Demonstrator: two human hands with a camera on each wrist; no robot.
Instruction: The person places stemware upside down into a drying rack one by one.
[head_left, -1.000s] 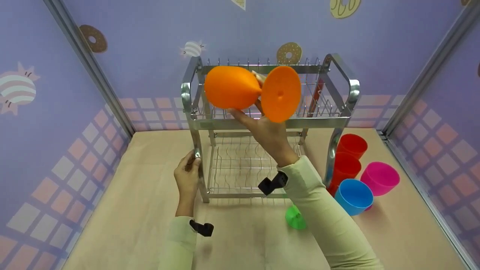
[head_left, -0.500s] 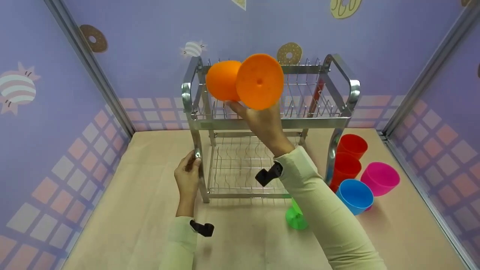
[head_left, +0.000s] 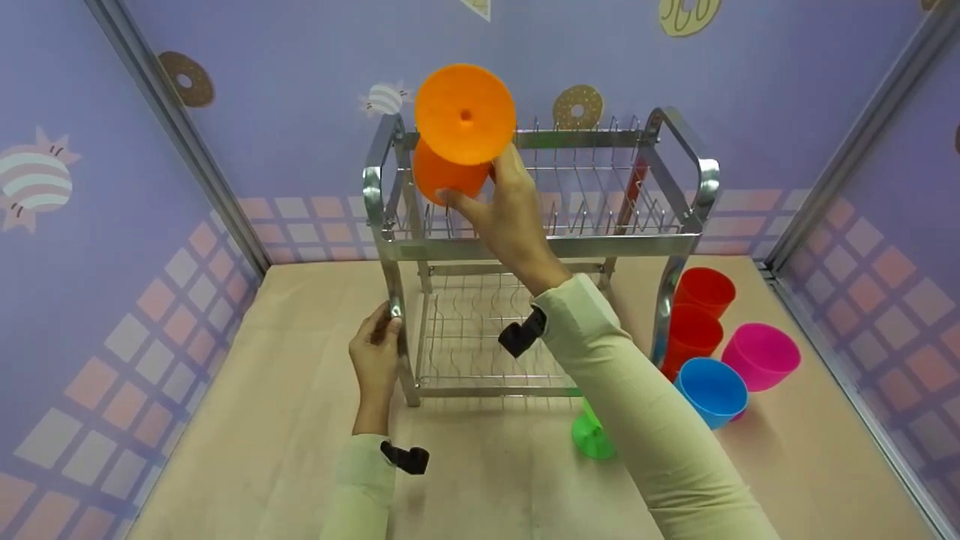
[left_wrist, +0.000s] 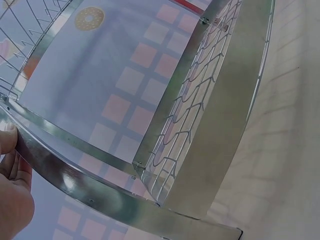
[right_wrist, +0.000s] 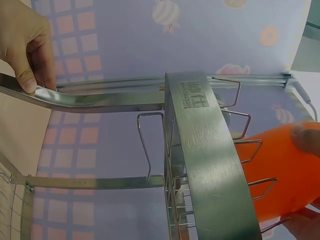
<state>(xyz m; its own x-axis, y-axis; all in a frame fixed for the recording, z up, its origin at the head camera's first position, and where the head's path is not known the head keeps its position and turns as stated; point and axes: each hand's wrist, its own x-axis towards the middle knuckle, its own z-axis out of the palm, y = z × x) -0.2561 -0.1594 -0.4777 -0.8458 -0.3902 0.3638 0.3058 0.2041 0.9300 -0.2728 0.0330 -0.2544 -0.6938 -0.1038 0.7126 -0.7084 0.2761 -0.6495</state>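
Note:
An orange goblet (head_left: 465, 112) is in my right hand (head_left: 510, 210), turned over with its round foot up and its bowl low at the left end of the upper tier. Fingers and thumb hold it near the bowl; the right wrist view has the orange bowl (right_wrist: 272, 167) just behind the rack's metal bar (right_wrist: 210, 150). Whether the rim touches the wires is hidden. My left hand (head_left: 375, 352) grips the left front leg of the two-tier metal dish rack (head_left: 540, 247); the left wrist view has these fingers (left_wrist: 20, 170) at the leg.
A green goblet (head_left: 592, 436) stands before the rack, partly behind my right sleeve. Right of the rack are red cups (head_left: 705, 291), a pink cup (head_left: 761, 356) and a blue cup (head_left: 711, 391). Wire prongs rise from the upper tier. Patterned walls (head_left: 172, 307) enclose the table.
My right hand has moved left and turned the goblet from lying sideways to foot-up, its bowl lower at the upper tier's left end. The left hand and rack have stayed still.

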